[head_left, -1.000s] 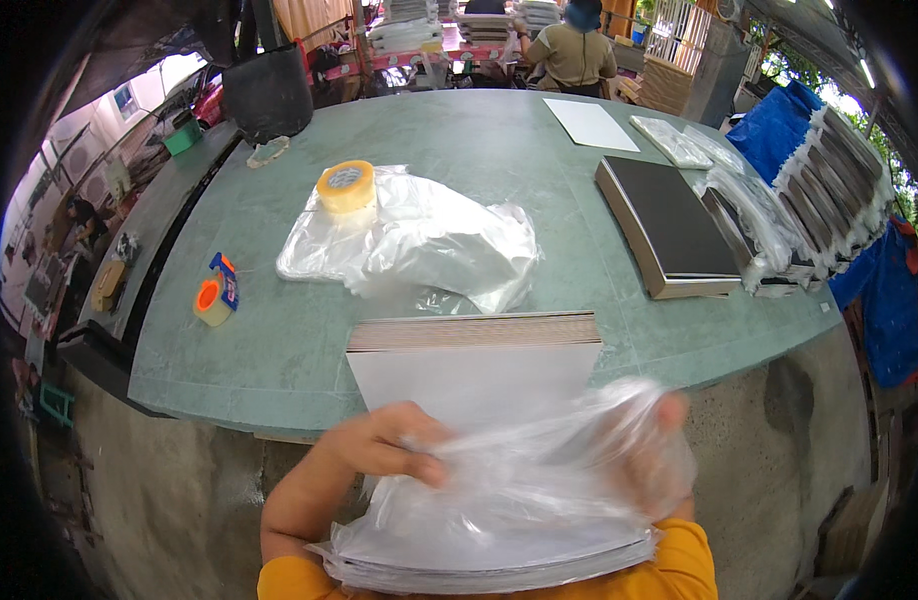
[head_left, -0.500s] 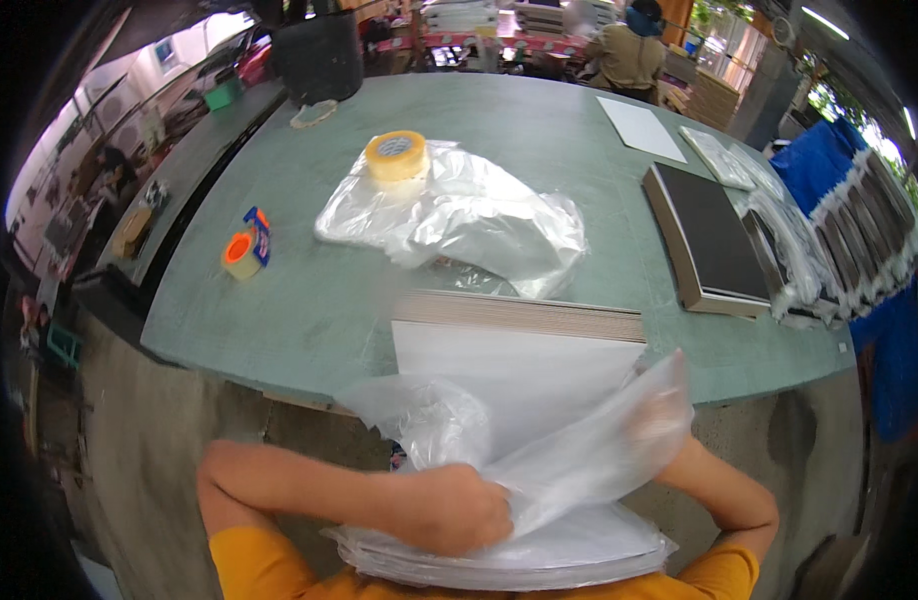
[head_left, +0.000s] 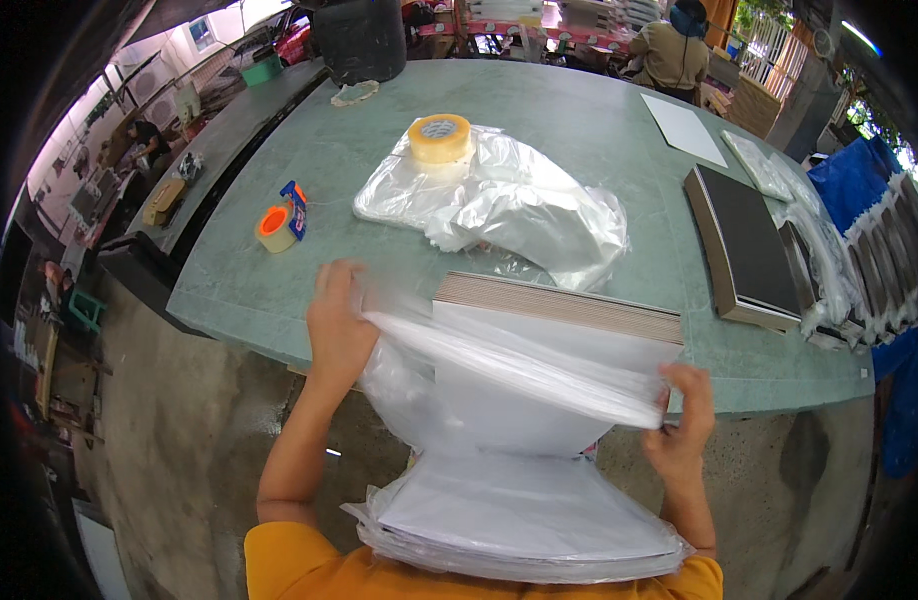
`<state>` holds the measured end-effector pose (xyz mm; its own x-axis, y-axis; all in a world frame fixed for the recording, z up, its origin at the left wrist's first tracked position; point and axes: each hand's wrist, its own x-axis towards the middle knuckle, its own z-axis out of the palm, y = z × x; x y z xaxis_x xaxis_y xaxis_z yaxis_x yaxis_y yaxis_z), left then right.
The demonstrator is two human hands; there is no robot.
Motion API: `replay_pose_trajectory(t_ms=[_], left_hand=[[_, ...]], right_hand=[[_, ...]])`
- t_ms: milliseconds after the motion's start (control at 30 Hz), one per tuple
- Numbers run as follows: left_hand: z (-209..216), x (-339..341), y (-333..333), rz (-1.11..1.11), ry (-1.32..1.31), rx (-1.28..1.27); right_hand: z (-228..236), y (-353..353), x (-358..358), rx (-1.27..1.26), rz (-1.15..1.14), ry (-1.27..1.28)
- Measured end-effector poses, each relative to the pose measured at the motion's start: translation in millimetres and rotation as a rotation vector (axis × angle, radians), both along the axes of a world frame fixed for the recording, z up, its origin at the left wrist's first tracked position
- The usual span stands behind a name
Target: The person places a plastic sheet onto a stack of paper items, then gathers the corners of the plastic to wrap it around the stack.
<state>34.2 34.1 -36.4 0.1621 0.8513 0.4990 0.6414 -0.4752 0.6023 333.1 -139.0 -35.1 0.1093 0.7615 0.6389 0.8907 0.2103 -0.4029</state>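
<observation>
1. Change over the last half second: the left hand [head_left: 339,330] has swung up and outward from low over the lap to the left of the board stack [head_left: 574,310]. The clear plastic film [head_left: 519,372], loose and crumpled then, is now drawn into a narrow, nearly straight band.
2. Reading: the film appears to be getting spread or straightened across the boards; a judgement only. Its loose part hangs below the band on the left.
3. Left hand: fingers raised and bent, film end apparently caught between thumb and fingers. Motion blur there; exact finger contact not resolved.
4. Right hand [head_left: 685,415]: thumb and bent forefinger pinching the film's other end, just beside the stack's right edge.
5. Film position: slanting in front of the stack's pale face, higher at left, lower at right. Cannot tell whether it touches the boards.
6. Stack: layered brown edges at top, near the close edge of the green table [head_left: 309,165]. What bears its lower end is hidden.
7. Nearest the body: plastic-covered pile [head_left: 524,515], touched by neither hand.
8. On the table: more clear bags [head_left: 544,200] beneath a large tape roll [head_left: 440,140]; smaller tape roll [head_left: 277,230] to the left.
</observation>
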Motion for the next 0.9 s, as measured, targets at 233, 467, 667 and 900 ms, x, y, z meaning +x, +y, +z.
replay_pose_trajectory(t_ms=[233,467,667,900], left_hand=[[10,18,-31,-0.227,0.413,0.121],[5,-15,-13,-0.863,-0.237,-0.304],[-152,-44,-16,-1.035,-0.449,-1.527],[-240,-50,-41,-0.636,0.447,-1.217]], right_hand=[[0,-1,20,-0.139,-0.184,-0.267],[-22,-37,72,-0.444,0.536,0.922],[-153,-39,51,-1.033,0.520,1.634],[-203,-55,38,-1.098,-0.055,0.670]])
